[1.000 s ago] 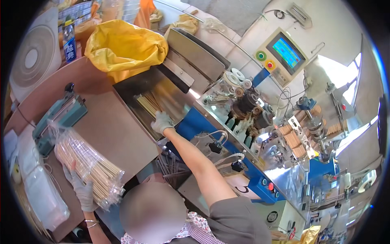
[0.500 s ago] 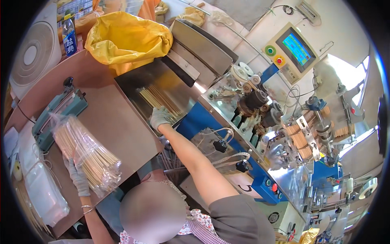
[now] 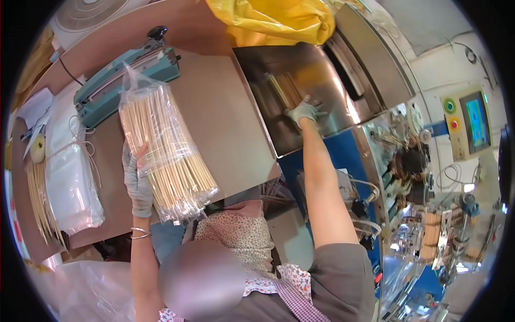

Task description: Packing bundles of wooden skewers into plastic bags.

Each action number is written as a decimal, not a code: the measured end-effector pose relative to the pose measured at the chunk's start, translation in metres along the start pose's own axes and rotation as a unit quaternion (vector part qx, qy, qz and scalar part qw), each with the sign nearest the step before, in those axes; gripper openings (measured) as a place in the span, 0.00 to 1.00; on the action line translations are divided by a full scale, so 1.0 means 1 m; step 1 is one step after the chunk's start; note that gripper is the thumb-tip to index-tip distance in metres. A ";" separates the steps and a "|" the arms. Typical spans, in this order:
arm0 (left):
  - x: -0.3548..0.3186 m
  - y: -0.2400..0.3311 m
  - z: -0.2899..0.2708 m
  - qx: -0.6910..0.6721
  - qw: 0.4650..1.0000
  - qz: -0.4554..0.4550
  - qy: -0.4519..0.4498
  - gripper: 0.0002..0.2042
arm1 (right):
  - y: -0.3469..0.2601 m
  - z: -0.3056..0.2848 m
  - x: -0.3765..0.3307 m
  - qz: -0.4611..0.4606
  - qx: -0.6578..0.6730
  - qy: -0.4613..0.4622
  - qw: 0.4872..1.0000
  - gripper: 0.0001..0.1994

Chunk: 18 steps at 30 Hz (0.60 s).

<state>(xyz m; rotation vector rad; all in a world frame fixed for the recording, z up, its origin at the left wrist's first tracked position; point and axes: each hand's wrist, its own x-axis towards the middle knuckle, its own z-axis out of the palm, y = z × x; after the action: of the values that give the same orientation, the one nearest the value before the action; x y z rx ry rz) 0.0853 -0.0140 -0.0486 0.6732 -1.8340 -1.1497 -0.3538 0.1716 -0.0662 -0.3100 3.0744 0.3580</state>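
Note:
My left hand, in a grey glove with a bare thumb showing, grips the left side of a clear plastic bag. Thin wooden sticks fill this bag, lying lengthwise, and its gathered end points toward the teal bag sealer. My right hand, also gloved, is over the metal tray with fingers spread. It is at the near end of a small row of loose wooden sticks lying in that tray; whether it touches them is hard to tell.
Flat clear bags tied with string lie at the left, beside more loose sticks. A yellow sack stands behind the tray. On the right is a machine with rollers and a control screen.
The whole view has shifted, so the table now sits more centrally. My right hand's fingers have spread apart beside the loose sticks. My left hand still holds the bag, which looks more upright.

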 end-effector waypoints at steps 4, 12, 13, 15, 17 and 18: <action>-0.003 -0.001 -0.004 0.039 0.999 0.019 0.008 0.20 | -0.007 0.012 0.025 -0.031 0.121 -0.105 0.987 0.51; -0.005 0.010 -0.006 0.323 0.915 0.190 0.146 0.11 | -0.027 -0.013 -0.047 -0.197 0.404 -0.229 0.863 0.11; -0.002 0.008 -0.003 0.326 0.905 0.246 0.115 0.10 | -0.019 -0.018 -0.065 -0.240 0.600 -0.194 0.738 0.12; 0.004 0.013 -0.005 0.336 0.898 0.281 0.048 0.10 | -0.019 -0.075 -0.116 -0.310 0.571 -0.121 0.750 0.14; 0.013 0.035 0.000 0.334 0.905 0.263 0.010 0.09 | -0.014 -0.094 -0.154 -0.384 0.541 -0.078 0.744 0.18; 0.019 0.046 0.003 0.267 0.959 0.095 -0.023 0.09 | -0.013 -0.097 -0.173 -0.448 0.510 -0.030 0.734 0.23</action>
<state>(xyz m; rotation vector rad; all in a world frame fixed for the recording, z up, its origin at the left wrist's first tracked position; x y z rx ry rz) 0.0731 -0.0076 -0.0006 0.7500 -2.2165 -0.5434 -0.1823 0.1700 0.0340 -1.4554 2.1300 -1.2196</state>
